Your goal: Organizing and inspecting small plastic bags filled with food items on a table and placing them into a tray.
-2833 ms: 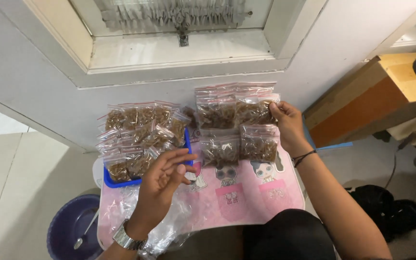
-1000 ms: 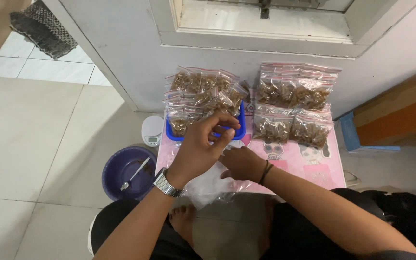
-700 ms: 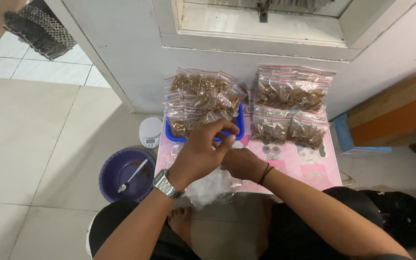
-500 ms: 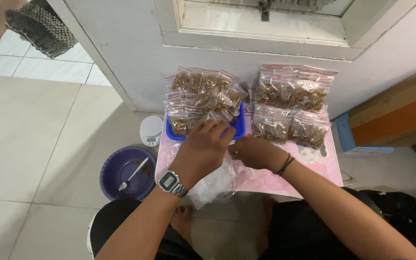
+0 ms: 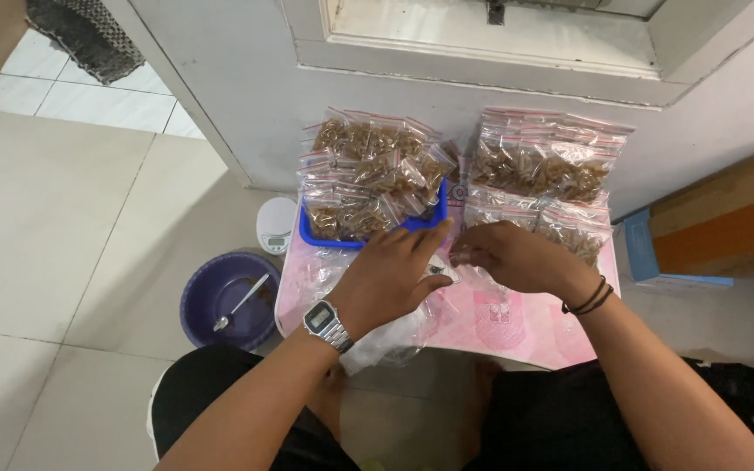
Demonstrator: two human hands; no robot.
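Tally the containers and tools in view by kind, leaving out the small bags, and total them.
Blue plastic tray under filled bags: 1
Purple round plastic basin: 1
Metal spoon in the basin: 1
White digital scale: 1
Pink folding table: 1
Total: 5

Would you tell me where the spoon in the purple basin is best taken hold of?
Probably by its upper handle end, from above right: the spoon leans in the purple basin, bowl end low at the left, handle rising towards the rim.

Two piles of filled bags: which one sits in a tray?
The left pile: it sits heaped in the blue tray. The right pile lies flat on the pink table.
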